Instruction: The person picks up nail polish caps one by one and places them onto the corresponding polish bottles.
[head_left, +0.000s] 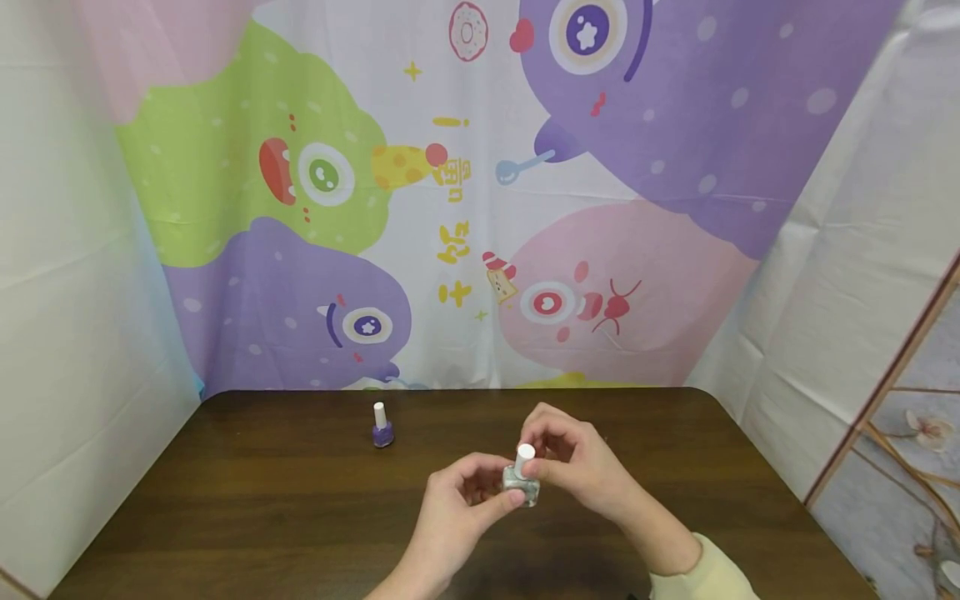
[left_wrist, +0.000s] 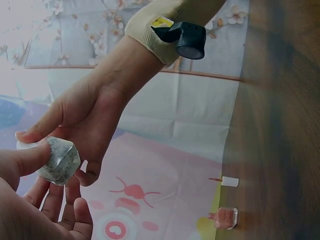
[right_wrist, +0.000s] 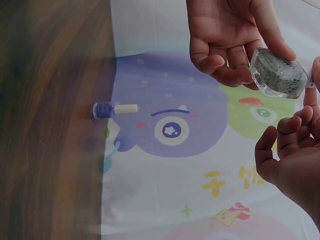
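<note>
Both hands meet at a small nail polish bottle [head_left: 521,486] of clear glass with speckled grey-white polish and a white cap [head_left: 525,454]. My left hand [head_left: 459,507] pinches the glass body between thumb and fingers. The thumb and fingers of my right hand [head_left: 583,463] grip the cap, above the table. In the right wrist view the speckled bottle [right_wrist: 280,75] lies sideways between the hands, its cap mostly out of frame. Farther back on the left, a purple nail polish bottle [head_left: 382,434] stands upright with its white cap on.
In the left wrist view, an uncapped pinkish nail polish bottle [left_wrist: 226,218] stands on the dark wooden table [left_wrist: 280,150], with a white brush cap [left_wrist: 230,182] beside it; the right hand hides both in the head view. A patterned cloth [head_left: 480,333] hangs behind the table.
</note>
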